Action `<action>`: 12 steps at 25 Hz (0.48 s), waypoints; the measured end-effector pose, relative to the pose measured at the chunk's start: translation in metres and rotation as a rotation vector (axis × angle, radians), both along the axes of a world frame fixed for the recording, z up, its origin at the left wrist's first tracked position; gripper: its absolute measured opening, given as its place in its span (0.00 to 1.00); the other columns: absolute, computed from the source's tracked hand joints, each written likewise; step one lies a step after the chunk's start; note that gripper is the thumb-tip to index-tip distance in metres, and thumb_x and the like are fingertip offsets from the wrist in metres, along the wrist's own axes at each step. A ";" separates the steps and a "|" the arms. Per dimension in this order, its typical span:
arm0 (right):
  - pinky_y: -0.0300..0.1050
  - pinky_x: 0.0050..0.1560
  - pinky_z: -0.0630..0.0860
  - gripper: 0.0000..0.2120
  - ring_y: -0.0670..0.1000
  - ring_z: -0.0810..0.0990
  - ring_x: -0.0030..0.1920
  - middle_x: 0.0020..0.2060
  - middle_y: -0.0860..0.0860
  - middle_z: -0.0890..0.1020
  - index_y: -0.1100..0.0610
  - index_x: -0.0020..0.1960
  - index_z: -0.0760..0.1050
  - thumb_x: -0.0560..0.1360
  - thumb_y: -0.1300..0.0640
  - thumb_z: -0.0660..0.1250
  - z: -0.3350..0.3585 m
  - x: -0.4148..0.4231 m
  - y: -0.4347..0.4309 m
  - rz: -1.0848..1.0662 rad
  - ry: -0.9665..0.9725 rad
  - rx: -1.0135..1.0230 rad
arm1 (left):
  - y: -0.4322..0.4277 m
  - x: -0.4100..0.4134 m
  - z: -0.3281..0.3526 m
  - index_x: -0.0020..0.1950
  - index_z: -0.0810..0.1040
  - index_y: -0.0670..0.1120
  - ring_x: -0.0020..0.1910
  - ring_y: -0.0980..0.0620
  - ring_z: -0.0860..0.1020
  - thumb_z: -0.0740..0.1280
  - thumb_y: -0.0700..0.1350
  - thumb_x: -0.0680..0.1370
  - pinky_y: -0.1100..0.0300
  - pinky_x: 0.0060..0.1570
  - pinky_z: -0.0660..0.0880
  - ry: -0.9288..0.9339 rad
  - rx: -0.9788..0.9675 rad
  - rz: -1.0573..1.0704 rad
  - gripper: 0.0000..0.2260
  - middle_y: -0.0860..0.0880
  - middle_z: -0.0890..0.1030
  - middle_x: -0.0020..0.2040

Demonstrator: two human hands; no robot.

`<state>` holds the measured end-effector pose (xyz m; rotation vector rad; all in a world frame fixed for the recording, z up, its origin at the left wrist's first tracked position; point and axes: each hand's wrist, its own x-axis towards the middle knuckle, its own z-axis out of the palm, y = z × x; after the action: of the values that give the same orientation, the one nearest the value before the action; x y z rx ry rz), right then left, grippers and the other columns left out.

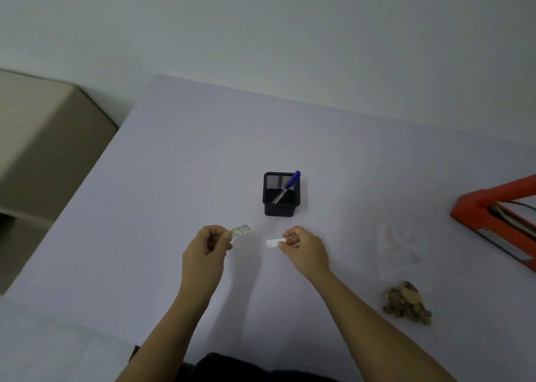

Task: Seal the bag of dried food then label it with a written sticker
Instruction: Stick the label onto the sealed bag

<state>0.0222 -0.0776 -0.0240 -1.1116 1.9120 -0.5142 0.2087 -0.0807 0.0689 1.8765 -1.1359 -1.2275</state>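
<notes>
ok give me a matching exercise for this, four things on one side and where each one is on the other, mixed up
Things
1. pen
2. written sticker
3. blank white strip
4. bag of dried food

Places
A. pinched in the left hand
B. lying on the table, on the person's right, near the red device
C. leaning in the black mesh holder
D. pinched in the right hand

Pairs: 1-C, 2-A, 3-D, 4-B
</notes>
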 end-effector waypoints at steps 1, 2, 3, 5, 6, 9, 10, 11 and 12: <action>0.44 0.44 0.77 0.07 0.50 0.80 0.44 0.42 0.45 0.81 0.52 0.49 0.76 0.71 0.55 0.69 -0.009 0.004 -0.002 0.015 0.059 0.020 | 0.003 0.002 -0.003 0.44 0.77 0.47 0.45 0.48 0.80 0.63 0.42 0.78 0.54 0.47 0.77 0.011 0.029 0.010 0.04 0.48 0.82 0.42; 0.43 0.44 0.75 0.07 0.50 0.80 0.46 0.46 0.47 0.81 0.53 0.50 0.76 0.72 0.56 0.68 -0.014 0.006 -0.004 0.030 0.119 0.020 | 0.006 0.003 -0.004 0.44 0.77 0.47 0.45 0.47 0.80 0.63 0.42 0.78 0.52 0.49 0.77 0.020 0.052 0.014 0.04 0.48 0.82 0.42; 0.43 0.44 0.74 0.08 0.51 0.79 0.48 0.49 0.48 0.81 0.53 0.52 0.76 0.72 0.56 0.67 -0.018 0.008 -0.005 0.049 0.176 0.004 | 0.008 0.004 -0.006 0.44 0.77 0.46 0.45 0.47 0.81 0.64 0.42 0.78 0.52 0.49 0.77 0.024 0.068 0.014 0.04 0.47 0.83 0.42; 0.43 0.43 0.72 0.11 0.52 0.77 0.52 0.54 0.50 0.78 0.54 0.55 0.74 0.73 0.56 0.66 -0.018 0.011 -0.006 0.107 0.271 -0.059 | 0.010 0.003 -0.009 0.44 0.78 0.46 0.45 0.47 0.81 0.64 0.41 0.77 0.52 0.49 0.77 0.019 0.089 0.001 0.04 0.47 0.83 0.41; 0.42 0.42 0.70 0.12 0.52 0.76 0.53 0.54 0.51 0.77 0.54 0.56 0.74 0.73 0.55 0.66 -0.016 0.010 -0.005 0.133 0.298 -0.088 | 0.010 0.000 -0.010 0.44 0.78 0.46 0.45 0.47 0.81 0.64 0.42 0.77 0.52 0.49 0.77 0.014 0.099 -0.011 0.04 0.47 0.82 0.41; 0.42 0.42 0.69 0.12 0.52 0.74 0.54 0.54 0.50 0.76 0.54 0.56 0.74 0.74 0.53 0.65 -0.006 -0.005 0.006 0.085 0.284 -0.173 | 0.006 -0.021 -0.012 0.43 0.78 0.46 0.45 0.47 0.80 0.64 0.43 0.78 0.51 0.49 0.77 0.016 0.114 -0.067 0.05 0.48 0.83 0.41; 0.41 0.43 0.70 0.12 0.51 0.75 0.54 0.53 0.49 0.76 0.53 0.56 0.74 0.74 0.53 0.65 -0.003 -0.015 0.013 0.048 0.262 -0.191 | 0.004 -0.031 -0.013 0.43 0.78 0.46 0.45 0.47 0.80 0.64 0.43 0.78 0.50 0.49 0.77 0.011 0.121 -0.096 0.05 0.48 0.83 0.42; 0.40 0.45 0.70 0.11 0.50 0.75 0.54 0.53 0.49 0.77 0.53 0.56 0.75 0.74 0.54 0.65 -0.001 -0.029 0.022 0.009 0.238 -0.204 | 0.002 -0.042 -0.014 0.44 0.78 0.46 0.45 0.47 0.80 0.64 0.43 0.78 0.51 0.48 0.77 0.010 0.127 -0.136 0.05 0.48 0.82 0.42; 0.40 0.46 0.71 0.10 0.50 0.75 0.53 0.52 0.49 0.77 0.53 0.55 0.75 0.74 0.55 0.65 0.000 -0.048 0.034 -0.041 0.220 -0.216 | 0.001 -0.058 -0.016 0.44 0.78 0.46 0.45 0.47 0.79 0.64 0.43 0.78 0.52 0.47 0.76 0.014 0.137 -0.193 0.05 0.47 0.82 0.42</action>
<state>-0.0253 -0.0435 -0.0240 -1.3148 2.1102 -0.6561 0.1512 -0.0801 0.0526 1.8887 -1.2774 -1.4557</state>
